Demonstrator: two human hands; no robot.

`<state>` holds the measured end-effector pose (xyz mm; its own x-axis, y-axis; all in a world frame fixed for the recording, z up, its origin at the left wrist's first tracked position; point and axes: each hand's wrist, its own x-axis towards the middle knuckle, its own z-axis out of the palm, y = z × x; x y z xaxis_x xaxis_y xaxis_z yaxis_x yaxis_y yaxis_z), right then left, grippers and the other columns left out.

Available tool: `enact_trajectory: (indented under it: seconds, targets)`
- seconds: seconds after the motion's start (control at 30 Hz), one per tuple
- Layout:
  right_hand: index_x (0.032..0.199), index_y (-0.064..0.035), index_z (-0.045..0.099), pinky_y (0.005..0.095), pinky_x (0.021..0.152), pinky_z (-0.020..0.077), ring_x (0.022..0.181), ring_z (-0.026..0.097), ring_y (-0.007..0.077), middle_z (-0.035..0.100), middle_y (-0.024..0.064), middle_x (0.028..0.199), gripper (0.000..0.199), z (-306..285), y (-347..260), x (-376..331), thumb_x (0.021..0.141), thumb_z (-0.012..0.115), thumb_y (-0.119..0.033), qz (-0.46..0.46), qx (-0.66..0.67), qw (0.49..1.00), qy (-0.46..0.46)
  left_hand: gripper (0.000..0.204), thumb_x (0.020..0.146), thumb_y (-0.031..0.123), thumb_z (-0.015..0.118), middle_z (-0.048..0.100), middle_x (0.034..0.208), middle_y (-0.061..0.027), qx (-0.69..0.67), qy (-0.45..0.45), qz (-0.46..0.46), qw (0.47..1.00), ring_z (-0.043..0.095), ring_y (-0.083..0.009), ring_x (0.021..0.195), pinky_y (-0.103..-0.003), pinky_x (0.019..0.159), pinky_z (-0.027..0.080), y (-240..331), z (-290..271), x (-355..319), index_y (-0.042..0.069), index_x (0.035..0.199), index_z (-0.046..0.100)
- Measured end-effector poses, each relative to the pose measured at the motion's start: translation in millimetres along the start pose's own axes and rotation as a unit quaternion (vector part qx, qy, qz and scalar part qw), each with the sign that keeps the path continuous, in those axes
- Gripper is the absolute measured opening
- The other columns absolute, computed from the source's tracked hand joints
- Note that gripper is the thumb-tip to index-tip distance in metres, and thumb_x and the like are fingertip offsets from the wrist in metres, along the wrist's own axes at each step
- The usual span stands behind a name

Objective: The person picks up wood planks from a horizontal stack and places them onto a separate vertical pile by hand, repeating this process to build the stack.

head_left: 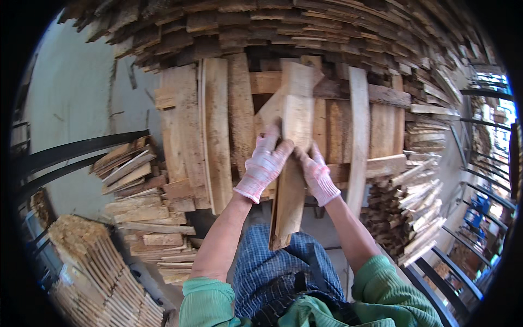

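We had both gloved hands closed on the boards at the centre of the view: the left hand gripped from about nine o'clock, the right hand from about three, with the thumbs close together on top. The narrow boards ran from twelve towards six, their near end jutting past the table above our checked blue clothing. The far part was blurred, so we could not tell exactly how the pieces overlapped. To handle them well, we judged, the grip wanted to be even on both edges, the palms clear of rough corners, and the overhanging end kept from tipping down — loose pieces could easily slide over each other. The table was wooden and slatted, with planks lying lengthwise over crosspieces. Around it, a deep timber stack filled twelve o'clock, another pile stood at four, and a large bundle at eight. Pale floor showed at ten, and dark metal bars at nine — a crowded room.
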<state>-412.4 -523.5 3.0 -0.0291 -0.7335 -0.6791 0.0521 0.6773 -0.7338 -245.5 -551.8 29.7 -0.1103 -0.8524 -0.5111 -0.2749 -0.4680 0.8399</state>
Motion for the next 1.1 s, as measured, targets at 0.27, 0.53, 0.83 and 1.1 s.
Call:
enact_trajectory:
  seconds: [0.27, 0.53, 0.83, 1.1]
  targets:
    - [0.158, -0.0085, 0.021, 0.0416, 0.101, 0.0492, 0.124, 0.057, 0.0337, 0.053, 0.0249, 0.142, 0.087, -75, -13, 37, 0.093, 0.073, -0.033, -0.072, -0.194, 0.962, 0.179, 0.091, 0.087, 0.057, 0.069, 0.052, 0.131, -0.0291, 0.521, 0.237, -0.16, 0.804, 0.055, -0.0412, 0.118, -0.051, 0.095, 0.051, -57, -77, 30, 0.008, 0.154, 0.031]
    - [0.16, -0.0048, 0.014, 0.0403, 0.112, 0.038, 0.139, 0.044, 0.0397, 0.04, 0.0277, 0.154, 0.094, -75, -1, 74, 0.094, 0.069, -0.042, -0.019, -0.455, 0.853, 0.255, 0.094, 0.077, 0.025, 0.087, 0.053, 0.138, -0.0303, 0.158, 0.207, -0.185, 0.948, 0.057, -0.0382, 0.124, -0.043, 0.105, 0.048, -59, -102, 52, -0.002, 0.148, 0.032]
    - [0.16, -0.0068, 0.011, 0.0424, 0.111, 0.0398, 0.136, 0.048, 0.0418, 0.042, 0.0285, 0.152, 0.097, -91, 9, 60, 0.091, 0.071, -0.04, -0.113, -0.446, 0.855, 0.237, 0.091, 0.075, 0.011, 0.087, 0.059, 0.122, -0.03, -0.198, 0.174, -0.127, 0.956, 0.066, -0.0335, 0.107, -0.036, 0.09, 0.061, -49, -111, -60, -0.011, 0.14, 0.028]
    - [0.159, -0.0056, 0.016, 0.0397, 0.105, 0.0492, 0.125, 0.056, 0.0344, 0.044, 0.0277, 0.15, 0.094, 25, 12, -5, 0.09, 0.076, -0.027, -0.137, -0.258, 0.943, 0.161, 0.063, 0.08, 0.013, 0.079, 0.062, 0.118, -0.0236, 0.042, 0.32, -0.181, 0.929, 0.066, -0.0308, 0.1, -0.041, 0.082, 0.057, -76, -251, -88, -0.005, 0.129, 0.044]
